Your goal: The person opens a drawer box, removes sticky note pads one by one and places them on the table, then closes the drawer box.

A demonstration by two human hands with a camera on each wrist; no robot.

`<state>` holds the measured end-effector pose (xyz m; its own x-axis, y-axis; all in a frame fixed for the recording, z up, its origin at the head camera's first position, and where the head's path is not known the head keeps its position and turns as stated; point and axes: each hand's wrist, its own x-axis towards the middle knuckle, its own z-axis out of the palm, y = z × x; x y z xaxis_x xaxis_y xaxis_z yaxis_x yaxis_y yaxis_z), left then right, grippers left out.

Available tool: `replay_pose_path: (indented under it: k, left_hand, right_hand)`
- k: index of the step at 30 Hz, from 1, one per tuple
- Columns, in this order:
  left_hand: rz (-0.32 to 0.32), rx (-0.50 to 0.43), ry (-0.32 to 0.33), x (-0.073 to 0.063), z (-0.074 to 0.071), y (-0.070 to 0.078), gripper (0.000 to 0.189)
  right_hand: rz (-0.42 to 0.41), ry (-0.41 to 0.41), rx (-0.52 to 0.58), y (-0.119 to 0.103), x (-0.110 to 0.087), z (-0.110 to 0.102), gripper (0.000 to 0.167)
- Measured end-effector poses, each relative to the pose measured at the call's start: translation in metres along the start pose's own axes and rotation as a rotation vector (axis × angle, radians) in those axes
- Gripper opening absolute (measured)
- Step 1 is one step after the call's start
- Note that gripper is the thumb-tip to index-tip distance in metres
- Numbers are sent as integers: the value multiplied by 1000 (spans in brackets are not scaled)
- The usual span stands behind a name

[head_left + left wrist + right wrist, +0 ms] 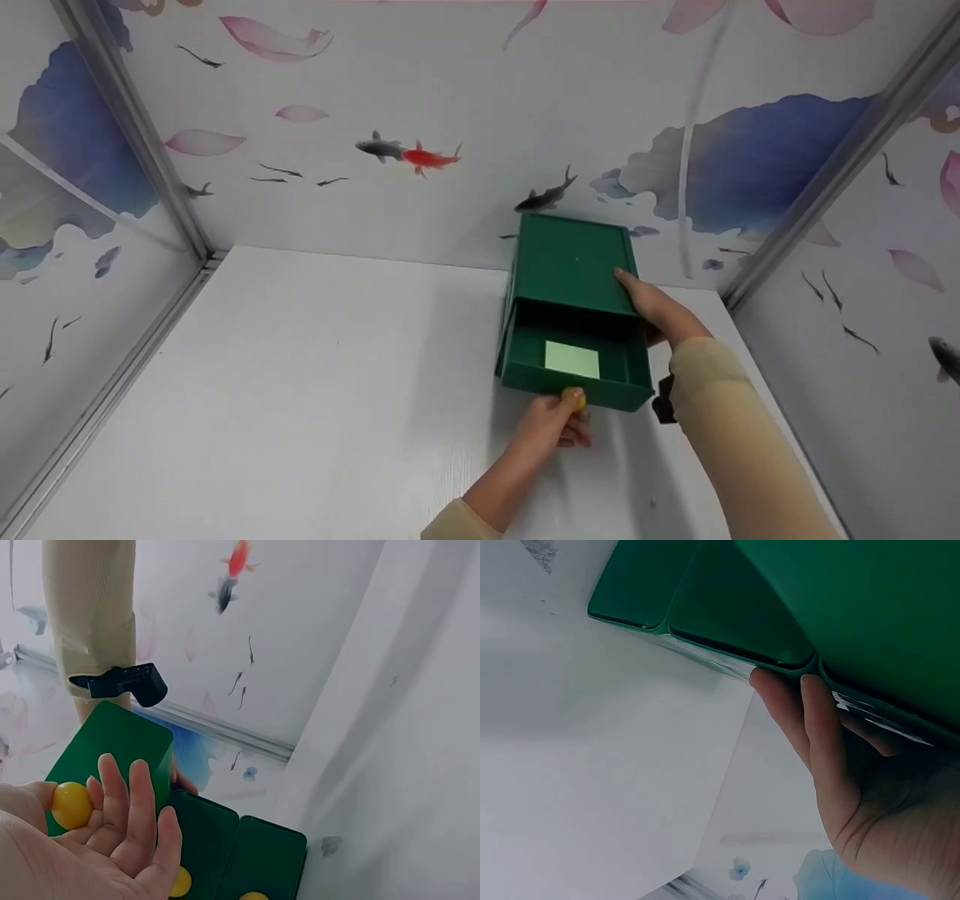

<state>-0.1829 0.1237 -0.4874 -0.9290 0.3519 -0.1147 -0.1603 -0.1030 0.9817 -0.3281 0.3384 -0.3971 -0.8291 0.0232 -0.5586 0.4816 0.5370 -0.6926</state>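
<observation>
A green drawer cabinet (574,259) stands close to the back wall, with its top drawer (619,399) pulled out toward me. Inside that drawer lies a pale green square of paper (572,359). My left hand (538,429) pinches the drawer's round yellow knob (72,806) between thumb and index finger, the other fingers spread loosely below. At the cabinet's right side, my right hand (664,309) has its thumb on the top edge and its nearly straight fingers (825,724) against the side. Two lower drawers (201,834), each with a yellow knob (181,882), are pushed in.
The cabinet rests on a white table (322,390). Behind it rises a back wall (420,217) printed with fish and petals, and similar panels flank both sides, with grey metal posts (142,127) in the corners. A black device (139,682) sits on the right wrist.
</observation>
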Motion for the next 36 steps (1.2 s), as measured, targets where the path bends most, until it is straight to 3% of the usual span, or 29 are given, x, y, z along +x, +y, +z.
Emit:
replay_pose_path:
  k: [17, 36]
  left_hand:
    - [-79, -3, 5, -15, 4, -1, 41]
    - [-95, -3, -15, -31, 6, -7, 38]
  right_hand:
    - [-11, -10, 0, 0, 3, -1, 103]
    - [-25, -16, -4, 2, 2, 1, 103]
